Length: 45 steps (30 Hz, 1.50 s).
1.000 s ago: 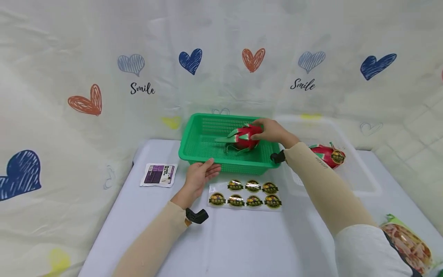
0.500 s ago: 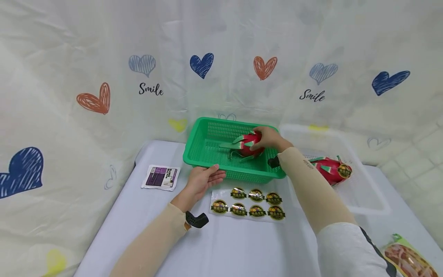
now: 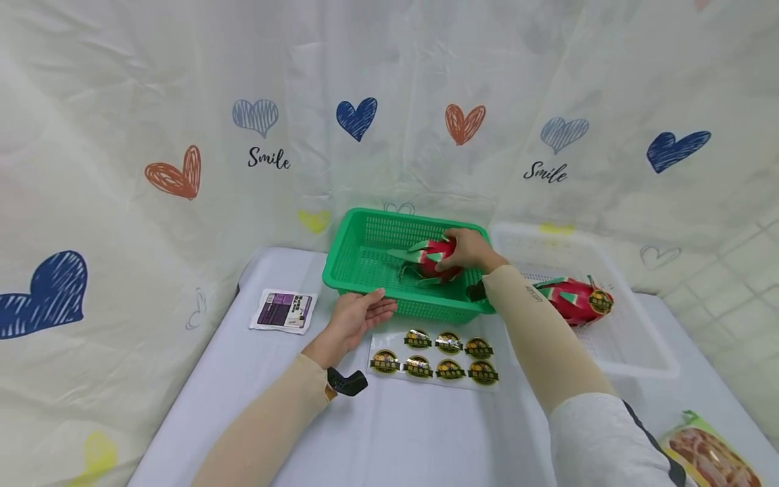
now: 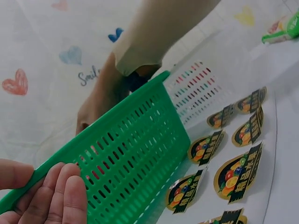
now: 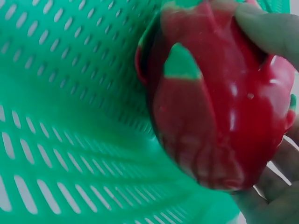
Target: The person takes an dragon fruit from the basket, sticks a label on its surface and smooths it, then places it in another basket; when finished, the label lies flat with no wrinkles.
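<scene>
A red dragon fruit (image 3: 431, 260) with green-tipped scales is inside the green plastic basket (image 3: 349, 260), toward its right end. My right hand (image 3: 468, 250) grips the fruit from above. In the right wrist view, the thumb lies on one side of the dragon fruit (image 5: 210, 107) and the fingers on the other. My left hand (image 3: 356, 314) is at the basket's front rim, its fingers extended along the outer wall. The left wrist view has the thumb at the rim of the basket (image 4: 126, 158) and the fingers (image 4: 72, 200) just below.
A sheet of round fruit stickers (image 3: 435, 362) lies in front of the basket. On the right, a white crate (image 3: 633, 338) holds another dragon fruit (image 3: 575, 301) bearing a sticker. A purple-and-white packet (image 3: 283, 311) lies left; a food packet (image 3: 709, 450) is at lower right.
The whole view has shifted slightly with the head. The right hand keeps its grip on the dragon fruit in the basket, and the left hand stays at the front rim.
</scene>
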Each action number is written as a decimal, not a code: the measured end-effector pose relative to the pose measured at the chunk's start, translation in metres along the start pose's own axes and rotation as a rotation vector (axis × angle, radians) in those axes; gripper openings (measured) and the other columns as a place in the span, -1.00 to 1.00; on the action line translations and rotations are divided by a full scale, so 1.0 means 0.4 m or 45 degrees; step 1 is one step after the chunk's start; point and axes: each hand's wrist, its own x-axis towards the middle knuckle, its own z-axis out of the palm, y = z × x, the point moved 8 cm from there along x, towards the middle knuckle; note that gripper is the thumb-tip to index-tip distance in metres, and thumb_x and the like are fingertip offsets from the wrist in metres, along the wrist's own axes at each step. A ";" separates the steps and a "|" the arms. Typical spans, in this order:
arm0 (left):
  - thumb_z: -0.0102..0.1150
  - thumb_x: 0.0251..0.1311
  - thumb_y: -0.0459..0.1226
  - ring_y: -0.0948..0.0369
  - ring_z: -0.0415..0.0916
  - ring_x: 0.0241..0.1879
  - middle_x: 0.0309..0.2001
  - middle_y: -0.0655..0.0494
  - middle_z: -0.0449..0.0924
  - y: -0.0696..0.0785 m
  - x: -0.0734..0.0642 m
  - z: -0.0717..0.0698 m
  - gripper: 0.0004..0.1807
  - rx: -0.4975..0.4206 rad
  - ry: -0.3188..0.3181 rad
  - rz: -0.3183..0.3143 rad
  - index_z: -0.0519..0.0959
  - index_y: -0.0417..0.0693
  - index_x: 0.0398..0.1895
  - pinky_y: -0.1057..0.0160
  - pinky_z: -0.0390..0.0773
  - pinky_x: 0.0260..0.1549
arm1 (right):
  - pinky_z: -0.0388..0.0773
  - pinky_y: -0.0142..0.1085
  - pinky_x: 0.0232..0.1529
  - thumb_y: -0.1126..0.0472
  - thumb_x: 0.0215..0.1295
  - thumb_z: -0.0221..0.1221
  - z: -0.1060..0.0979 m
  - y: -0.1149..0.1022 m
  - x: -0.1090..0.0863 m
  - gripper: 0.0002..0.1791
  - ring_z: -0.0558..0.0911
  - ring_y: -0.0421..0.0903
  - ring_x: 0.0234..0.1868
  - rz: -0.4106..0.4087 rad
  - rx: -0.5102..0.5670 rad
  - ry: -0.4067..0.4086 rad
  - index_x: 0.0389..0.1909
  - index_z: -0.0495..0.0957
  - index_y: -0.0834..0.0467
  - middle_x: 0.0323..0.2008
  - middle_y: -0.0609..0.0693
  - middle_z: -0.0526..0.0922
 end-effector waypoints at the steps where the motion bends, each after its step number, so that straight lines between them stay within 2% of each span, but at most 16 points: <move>1: 0.17 0.50 -0.27 0.17 0.80 -0.15 0.08 -0.32 0.73 -0.005 0.000 0.000 -0.67 -0.015 0.005 -0.009 0.59 -0.39 0.12 0.28 0.76 -0.10 | 0.61 0.09 0.18 -0.01 0.14 0.52 0.004 0.001 -0.004 -0.01 0.56 0.22 0.19 0.002 0.006 0.002 0.51 0.31 0.29 0.33 0.31 0.51; 4: 0.17 0.50 -0.27 0.18 0.80 -0.19 0.00 -0.26 0.77 -0.021 0.000 -0.001 -0.69 -0.048 0.021 -0.026 0.61 -0.38 0.08 0.28 0.76 -0.11 | 0.61 0.09 0.17 0.00 0.12 0.53 0.013 0.001 -0.015 -0.02 0.58 0.20 0.17 -0.001 0.016 0.002 0.49 0.33 0.29 0.30 0.30 0.55; 10: 0.17 0.50 -0.27 0.20 0.80 -0.24 -0.28 -0.01 0.81 -0.031 -0.008 -0.002 -0.73 -0.076 0.032 -0.040 0.62 -0.35 0.03 0.30 0.76 -0.14 | 0.55 0.13 0.29 -0.05 0.14 0.52 0.000 -0.011 -0.049 0.02 0.51 0.23 0.32 0.006 0.065 -0.005 0.53 0.28 0.29 0.44 0.30 0.43; 13: 0.17 0.50 -0.29 0.21 0.79 -0.26 -0.32 0.01 0.80 -0.013 -0.004 0.003 -0.76 -0.100 0.040 -0.039 0.62 -0.34 0.00 0.29 0.76 -0.14 | 0.57 0.12 0.25 -0.09 0.15 0.51 -0.040 -0.028 -0.064 0.02 0.53 0.22 0.28 0.008 0.078 0.015 0.52 0.30 0.28 0.45 0.30 0.42; 18: 0.18 0.50 -0.28 0.22 0.79 -0.27 -0.34 0.05 0.80 0.043 0.012 0.025 -0.79 -0.120 0.025 0.027 0.62 -0.29 -0.05 0.30 0.75 -0.13 | 0.57 0.13 0.21 -0.10 0.15 0.49 -0.139 -0.067 -0.092 -0.03 0.52 0.21 0.24 -0.014 0.081 0.115 0.47 0.34 0.27 0.39 0.29 0.48; 20: 0.18 0.50 -0.27 0.22 0.79 -0.27 -0.35 0.05 0.79 0.055 0.016 0.032 -0.80 -0.124 0.021 0.037 0.62 -0.27 -0.07 0.30 0.75 -0.12 | 0.56 0.14 0.22 -0.11 0.16 0.48 -0.165 -0.079 -0.112 -0.04 0.50 0.21 0.25 -0.030 0.078 0.139 0.46 0.34 0.27 0.37 0.29 0.49; 23: 0.17 0.51 -0.26 0.22 0.79 -0.27 -0.35 0.06 0.79 0.053 0.016 0.033 -0.82 -0.118 0.027 0.022 0.61 -0.24 -0.09 0.31 0.75 -0.12 | 0.57 0.12 0.21 -0.13 0.17 0.48 -0.176 -0.090 -0.151 -0.05 0.50 0.19 0.24 -0.049 0.083 0.147 0.46 0.35 0.26 0.35 0.26 0.51; 28: 0.16 0.51 -0.25 0.22 0.79 -0.26 -0.33 0.04 0.79 0.023 0.009 0.023 -0.82 -0.132 0.057 0.009 0.59 -0.22 -0.10 0.32 0.75 -0.14 | 0.62 0.05 0.06 -0.12 0.15 0.50 -0.160 -0.097 -0.228 -0.14 0.55 0.12 0.12 -0.079 0.120 0.169 0.36 0.43 0.23 0.23 0.21 0.57; 32: 0.17 0.50 -0.26 0.21 0.80 -0.26 -0.33 0.02 0.79 0.003 0.009 0.020 -0.83 -0.168 0.066 0.016 0.58 -0.23 -0.11 0.32 0.75 -0.15 | 0.62 0.00 0.02 -0.07 0.13 0.52 -0.152 -0.098 -0.295 -0.18 0.56 0.09 0.07 -0.085 0.139 0.202 0.32 0.45 0.23 0.16 0.18 0.60; 37: 0.18 0.50 -0.27 0.20 0.80 -0.26 -0.36 0.03 0.79 -0.006 0.012 0.020 -0.77 -0.212 0.062 0.015 0.57 -0.31 -0.01 0.32 0.75 -0.15 | 0.62 -0.09 -0.02 -0.02 0.09 0.55 -0.158 -0.105 -0.383 -0.23 0.59 0.05 0.05 -0.103 0.159 0.255 0.27 0.50 0.19 0.12 0.13 0.63; 41: 0.17 0.51 -0.26 0.22 0.79 -0.28 -0.36 0.05 0.79 -0.005 0.009 0.022 -0.72 -0.209 0.048 0.006 0.55 -0.34 0.06 0.33 0.75 -0.14 | 0.65 -0.12 -0.04 0.01 0.06 0.57 -0.150 -0.107 -0.454 -0.26 0.62 0.02 0.04 -0.118 0.184 0.256 0.24 0.52 0.15 0.11 0.09 0.66; 45: 0.16 0.52 -0.25 0.21 0.81 -0.25 -0.33 0.04 0.80 0.001 0.009 0.024 -0.76 -0.202 0.021 0.004 0.57 -0.29 0.00 0.34 0.75 -0.12 | 0.65 -0.14 -0.04 0.01 0.04 0.59 -0.129 -0.105 -0.516 -0.28 0.63 -0.02 0.03 -0.148 0.184 0.249 0.21 0.55 0.14 0.10 0.07 0.67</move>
